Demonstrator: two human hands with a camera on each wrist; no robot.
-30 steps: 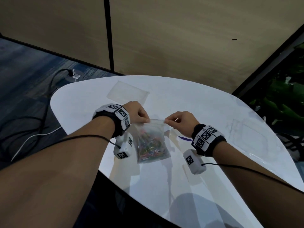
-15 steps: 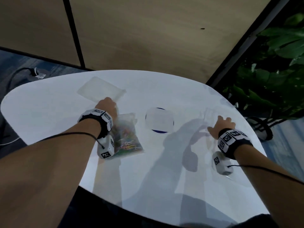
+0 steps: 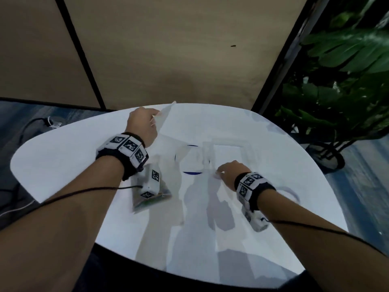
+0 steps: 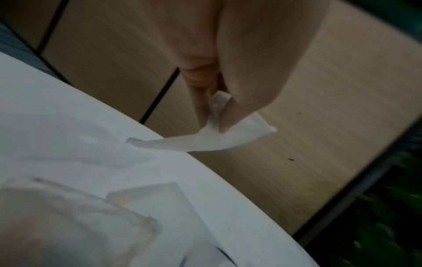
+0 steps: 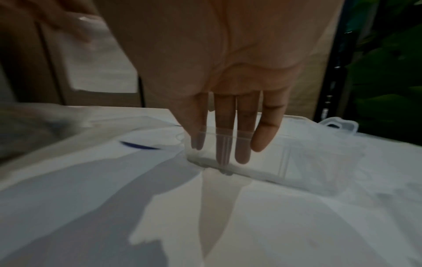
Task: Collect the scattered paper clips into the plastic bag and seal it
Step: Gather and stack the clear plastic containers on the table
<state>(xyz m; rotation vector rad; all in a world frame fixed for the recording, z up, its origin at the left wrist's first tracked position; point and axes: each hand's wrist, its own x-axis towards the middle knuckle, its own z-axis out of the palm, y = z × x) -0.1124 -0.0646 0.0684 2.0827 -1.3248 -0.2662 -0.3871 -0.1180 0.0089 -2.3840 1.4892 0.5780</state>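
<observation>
A clear plastic bag full of coloured paper clips (image 3: 163, 196) lies flat on the white table (image 3: 63, 161), partly hidden under my left wrist. My left hand (image 3: 154, 119) is raised over the table's far side. Its thumb and finger pinch the corner of a second, empty clear bag (image 4: 205, 140), which hangs off the surface (image 3: 166, 114). My right hand (image 3: 219, 171) is at a clear plastic box (image 3: 227, 152) near the middle. In the right wrist view its fingers (image 5: 243, 150) are straight, with their tips showing through the box wall (image 5: 297, 162).
A round white disc with a blue rim (image 3: 190, 173) lies just left of the box. A clear piece with a loop handle (image 3: 288, 190) sits at the right edge. A potted plant (image 3: 347, 81) stands beyond the table on the right, wood panels behind.
Both hands let go of the filled bag, which now lies on the table. The left hand lifted the empty bag at the far side. The right hand reached the box and brought it leftward.
</observation>
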